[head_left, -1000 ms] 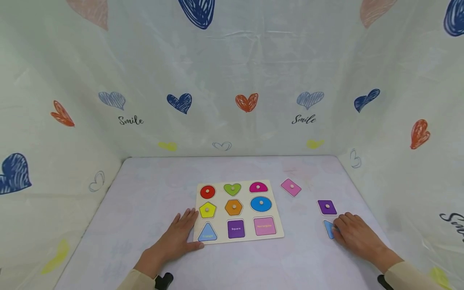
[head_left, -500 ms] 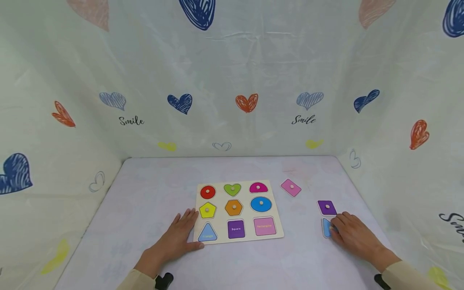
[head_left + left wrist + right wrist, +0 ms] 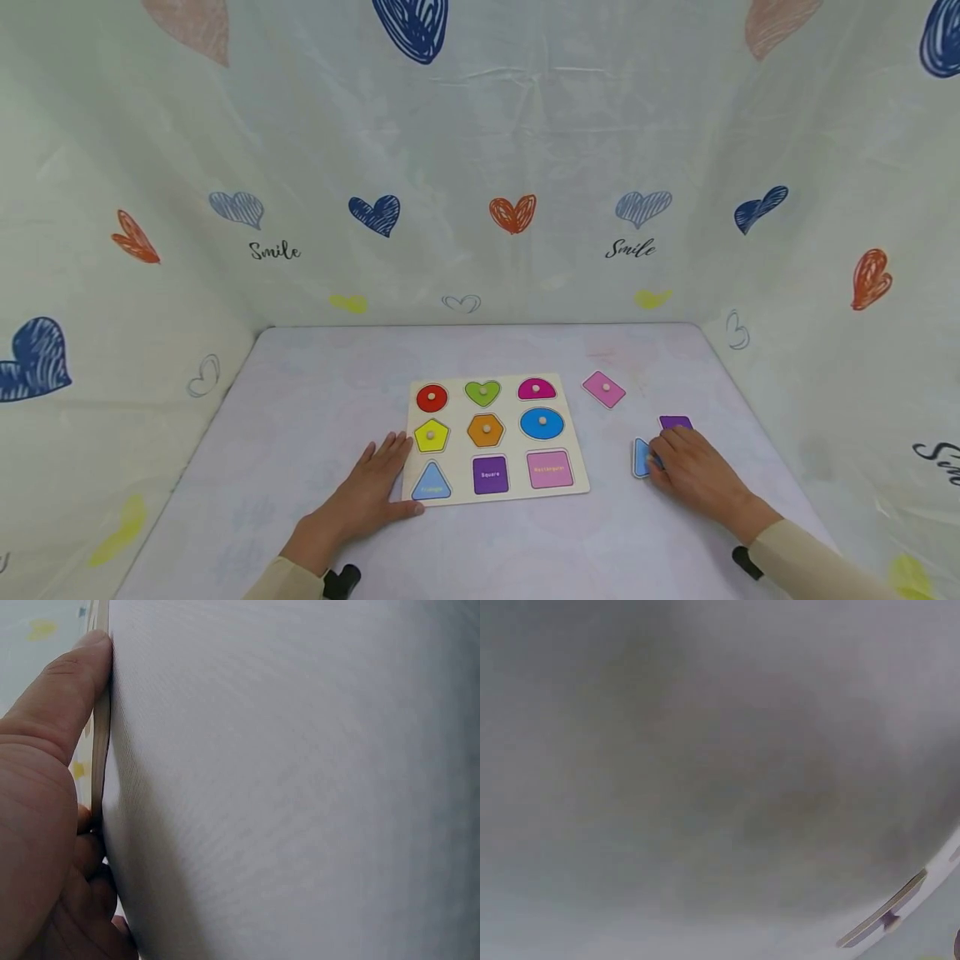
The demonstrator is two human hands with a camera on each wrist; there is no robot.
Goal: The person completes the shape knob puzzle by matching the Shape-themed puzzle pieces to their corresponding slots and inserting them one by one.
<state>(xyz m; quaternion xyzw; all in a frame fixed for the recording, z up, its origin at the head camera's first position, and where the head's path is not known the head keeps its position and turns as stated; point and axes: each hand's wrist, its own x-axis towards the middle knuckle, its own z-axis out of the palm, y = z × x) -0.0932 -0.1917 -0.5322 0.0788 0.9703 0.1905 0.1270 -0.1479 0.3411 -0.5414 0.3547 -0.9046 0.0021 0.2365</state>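
Observation:
My left hand (image 3: 360, 492) lies at the left side of a wooden shape puzzle board (image 3: 461, 482), its fingers stretched along the edge and its thumb at the near corner. In the left wrist view the thumb (image 3: 60, 705) presses against the board's edge (image 3: 101, 750). My right hand (image 3: 697, 473) pinches a blue triangle puzzle piece (image 3: 640, 459), partly hidden by the fingers. Behind that hand is a purple puzzle piece (image 3: 675, 422), mostly covered in the head view. A piece with a knob (image 3: 885, 911) shows edge-on at the lower right of the right wrist view.
A pink rectangle piece (image 3: 604, 389) lies beyond the board's right side. On the board, several knobbed shapes fill the upper two rows, among them an orange hexagon (image 3: 486, 431). Its front row shows a printed triangle, square and rectangle. A heart-patterned curtain (image 3: 480, 267) encloses the table.
My right hand has moved left toward the board, taking the blue triangle piece with it, and now overlaps the purple piece. The left hand stays in place.

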